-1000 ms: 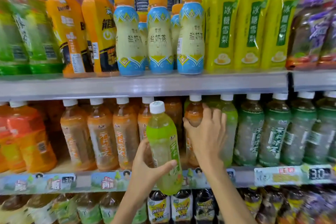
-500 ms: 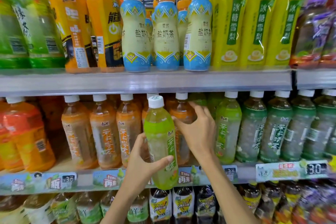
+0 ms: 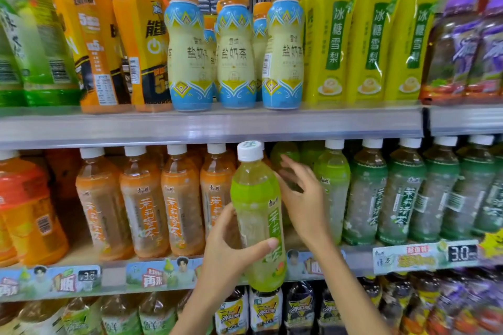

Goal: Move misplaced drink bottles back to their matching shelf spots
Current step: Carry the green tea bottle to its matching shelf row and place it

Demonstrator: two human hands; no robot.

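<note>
We grip the green bottle (image 3: pixel 257 215) in our left hand (image 3: pixel 231 250) at frame centre; our right hand (image 3: pixel 302 198) is spread, touching nothing.

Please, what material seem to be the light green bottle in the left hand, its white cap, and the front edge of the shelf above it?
Light green bottle: likely clear glossy plastic, since the liquid shows through above a printed film label. White cap: apparently opaque matte plastic, with ribbed sides. Shelf front edge: a smooth, shiny grey strip with soft reflections, either clear plastic over metal or painted metal; I cannot tell which.
</note>
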